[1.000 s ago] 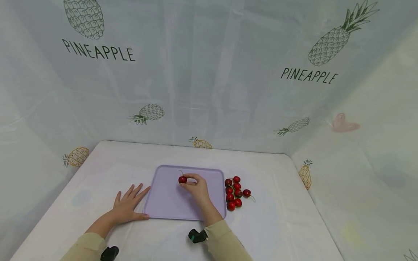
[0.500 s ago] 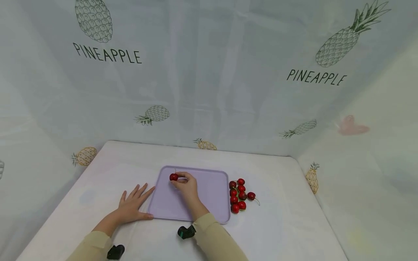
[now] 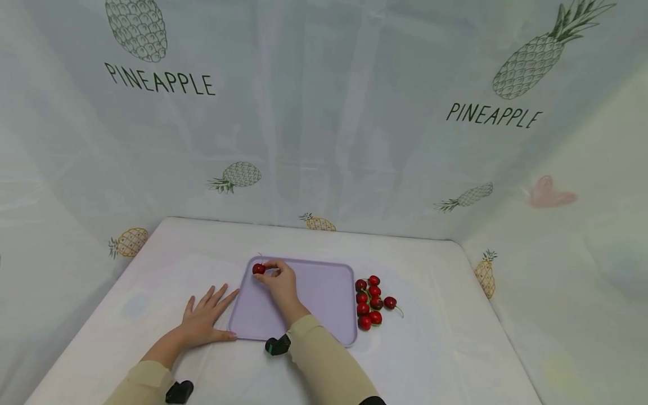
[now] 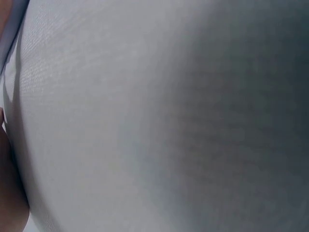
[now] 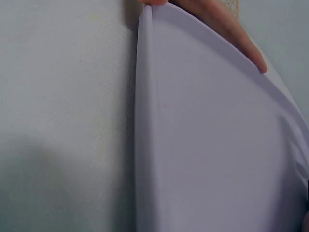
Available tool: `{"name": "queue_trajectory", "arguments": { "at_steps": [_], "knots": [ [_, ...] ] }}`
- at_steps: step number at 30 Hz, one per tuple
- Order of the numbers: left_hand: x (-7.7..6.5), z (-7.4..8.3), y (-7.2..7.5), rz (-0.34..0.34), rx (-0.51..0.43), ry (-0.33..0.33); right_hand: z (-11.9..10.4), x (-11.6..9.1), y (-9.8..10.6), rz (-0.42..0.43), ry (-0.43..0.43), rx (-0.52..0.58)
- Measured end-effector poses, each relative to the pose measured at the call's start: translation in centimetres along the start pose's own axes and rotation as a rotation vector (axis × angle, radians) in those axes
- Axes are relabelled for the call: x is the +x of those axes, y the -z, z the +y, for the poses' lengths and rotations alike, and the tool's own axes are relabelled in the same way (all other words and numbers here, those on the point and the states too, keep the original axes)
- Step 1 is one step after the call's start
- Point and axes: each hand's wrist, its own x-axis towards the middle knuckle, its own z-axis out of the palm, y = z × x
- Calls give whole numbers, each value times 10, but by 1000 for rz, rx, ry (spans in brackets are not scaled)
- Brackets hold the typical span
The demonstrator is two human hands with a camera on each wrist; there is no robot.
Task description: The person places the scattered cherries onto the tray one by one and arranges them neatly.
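My right hand pinches a dark red cherry with a thin stem between thumb and fingertips, at the far left corner of a lilac tray. Fingers spread, my left hand lies at the tray's left side, with thumb and index fingertip right at its edge. The right wrist view shows the tray's bare floor and the left hand's fingers along its rim. Only a sliver of the left hand appears in the left wrist view, where pale cloth fills most of the picture.
Several red cherries lie grouped on the white tablecloth just right of the tray. One cherry with a long stem sits slightly apart from them. A pineapple-print curtain rises behind the table.
My right hand has carried the cherry leftward and away from me, from over the tray's middle to its far left corner. The left hand has stayed at the tray's edge.
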Motion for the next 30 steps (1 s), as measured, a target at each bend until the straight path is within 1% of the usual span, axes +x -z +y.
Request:
{"name": "queue_trajectory", "arguments": {
  "at_steps": [2, 6, 9, 11, 14, 18, 23, 30],
  "knots": [
    [0, 1, 0, 14, -9, -10, 0, 1, 0, -7, -7, -16],
    [1, -1, -1, 6, 6, -3, 1, 2, 0, -23, -13, -71],
    [2, -3, -2, -19, 28, 14, 2, 4, 0, -22, 1, -147],
    [2, -4, -2, -28, 27, 19, 4, 5, -1, -17, 16, -203],
    [3, -5, -2, -26, 15, 14, 5, 6, -2, -5, 37, -265],
    [3, -3, -2, -16, 10, 6, 4, 6, -2, -2, 64, -316],
    [1, -5, -4, -2, 22, 11, 2, 5, -4, -20, 45, -374],
    [4, -8, -8, -25, 33, 30, -7, 2, 0, -18, 28, -395]
  ]
}}
